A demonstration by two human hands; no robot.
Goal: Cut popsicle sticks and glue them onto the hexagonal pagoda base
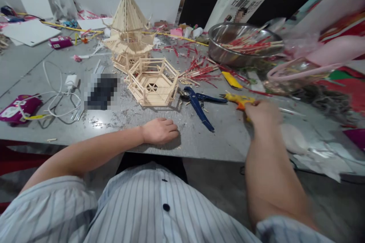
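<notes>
My left hand (161,131) rests on the table near its front edge, fingers curled in, with nothing visible in it. At the right, my right hand (262,112) is closed around the yellow and orange glue gun (238,100), whose nozzle points left. Between the hands lie blue-handled pliers (198,108), spread apart. Beyond my left hand stands a hexagonal frame of wooden sticks (152,83) with a railing. Touching or close behind it rises a stick pagoda (128,34) with a pointed roof.
A steel bowl (236,55) of red-tipped sticks stands at the back right, beside loose red and plain sticks (199,72). A yellow packet (231,79) lies nearer. At left are a blurred-out dark object (102,91), a white charger (72,82) with cable and a purple packet (21,109).
</notes>
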